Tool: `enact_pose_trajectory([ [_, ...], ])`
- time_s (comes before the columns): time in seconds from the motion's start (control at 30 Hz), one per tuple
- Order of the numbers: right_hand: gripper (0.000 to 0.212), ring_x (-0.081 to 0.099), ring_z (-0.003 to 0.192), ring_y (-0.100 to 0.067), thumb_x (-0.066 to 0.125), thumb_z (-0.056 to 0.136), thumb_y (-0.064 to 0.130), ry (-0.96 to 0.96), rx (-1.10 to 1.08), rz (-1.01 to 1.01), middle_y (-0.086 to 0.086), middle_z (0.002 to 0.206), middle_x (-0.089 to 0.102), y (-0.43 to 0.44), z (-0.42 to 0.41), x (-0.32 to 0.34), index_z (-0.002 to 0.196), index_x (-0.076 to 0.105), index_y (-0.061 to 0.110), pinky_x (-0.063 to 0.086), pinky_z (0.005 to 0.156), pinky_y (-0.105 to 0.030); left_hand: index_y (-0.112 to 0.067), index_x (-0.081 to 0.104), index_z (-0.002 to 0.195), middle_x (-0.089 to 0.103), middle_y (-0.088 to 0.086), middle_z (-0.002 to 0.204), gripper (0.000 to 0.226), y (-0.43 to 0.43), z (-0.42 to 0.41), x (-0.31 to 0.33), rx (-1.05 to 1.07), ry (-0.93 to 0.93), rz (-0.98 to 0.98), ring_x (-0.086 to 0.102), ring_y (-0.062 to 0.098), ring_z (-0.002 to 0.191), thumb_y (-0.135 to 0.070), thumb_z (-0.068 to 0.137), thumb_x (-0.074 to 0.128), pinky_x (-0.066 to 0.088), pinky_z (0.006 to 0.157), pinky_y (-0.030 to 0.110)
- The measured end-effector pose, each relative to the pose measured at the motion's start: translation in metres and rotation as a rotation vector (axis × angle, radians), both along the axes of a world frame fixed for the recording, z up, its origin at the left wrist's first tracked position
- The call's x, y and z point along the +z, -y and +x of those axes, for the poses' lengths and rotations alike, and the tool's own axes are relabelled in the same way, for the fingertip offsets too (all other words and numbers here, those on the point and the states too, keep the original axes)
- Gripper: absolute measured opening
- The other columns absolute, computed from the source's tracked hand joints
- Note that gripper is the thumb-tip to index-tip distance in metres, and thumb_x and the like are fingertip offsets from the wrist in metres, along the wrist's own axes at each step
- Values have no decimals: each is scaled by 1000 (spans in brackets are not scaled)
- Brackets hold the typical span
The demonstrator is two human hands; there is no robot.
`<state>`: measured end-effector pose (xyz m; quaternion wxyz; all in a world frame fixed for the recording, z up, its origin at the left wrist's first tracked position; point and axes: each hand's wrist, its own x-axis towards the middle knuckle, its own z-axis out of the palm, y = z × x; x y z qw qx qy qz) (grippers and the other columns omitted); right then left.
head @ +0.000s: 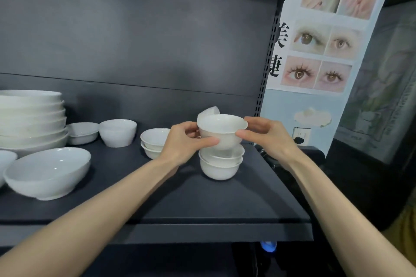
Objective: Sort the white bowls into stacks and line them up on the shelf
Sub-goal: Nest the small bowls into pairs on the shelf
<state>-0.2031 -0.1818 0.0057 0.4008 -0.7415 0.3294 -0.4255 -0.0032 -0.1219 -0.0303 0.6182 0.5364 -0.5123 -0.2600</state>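
I hold a small white bowl (221,131) between both hands, just above a short stack of small bowls (219,164) on the dark shelf (180,198). My left hand (186,141) grips its left side with thumb and fingers. My right hand (267,137) pinches its right rim. Behind the held bowl a tilted white bowl (210,111) shows partly. To the left stands a second stack of two small bowls (154,141).
A tall stack of wide bowls (31,119) fills the far left. A shallow dish (82,132), a deeper bowl (118,131) and a large tilted bowl (48,172) lie near it. A poster (319,36) hangs past the shelf's right upright.
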Motion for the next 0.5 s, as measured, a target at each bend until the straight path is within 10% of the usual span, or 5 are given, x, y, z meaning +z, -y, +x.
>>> enact_pose_trajectory([
  [0.5, 33, 60, 85, 21, 75, 81, 12, 13, 97, 116, 16, 102, 67, 23, -11, -43, 110, 62, 22, 44, 67, 0, -8, 58, 122, 64, -1, 121, 52, 15, -12, -40, 47, 91, 46, 57, 14, 116, -14, 74, 80, 45, 101, 26],
])
